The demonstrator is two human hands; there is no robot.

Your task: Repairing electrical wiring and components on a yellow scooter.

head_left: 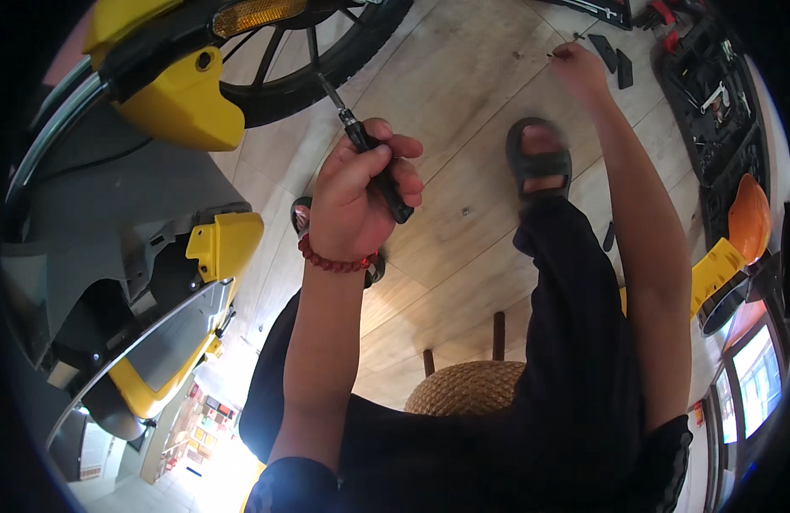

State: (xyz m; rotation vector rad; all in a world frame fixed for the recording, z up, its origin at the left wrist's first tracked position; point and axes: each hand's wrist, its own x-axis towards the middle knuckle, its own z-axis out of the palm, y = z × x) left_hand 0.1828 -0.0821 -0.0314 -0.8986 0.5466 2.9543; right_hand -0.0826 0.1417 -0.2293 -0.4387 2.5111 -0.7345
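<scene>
My left hand (pixel 352 192) is wrapped round a screwdriver (pixel 355 133) with a black handle. Its metal shaft points up and left, toward the black spoked wheel (pixel 322 64) of a yellow vehicle. A red bead bracelet (pixel 337 261) circles that wrist. Far to the right, my right hand (pixel 581 75) reaches down by the floor, fingers drawn together. A small dark tip shows at those fingers, too small to name. Close beside them lie two flat black pieces (pixel 613 60) and a small dark item (pixel 578 37).
Yellow panels (pixel 185 98) and grey-black bodywork (pixel 113 201) fill the left side. At the right lies an open black toolbox (pixel 711 111) with tools inside. Near it sits an orange rounded object (pixel 748 218). A woven stool (pixel 467 389) is beneath me, and my sandalled foot (pixel 540 158) rests on the floor.
</scene>
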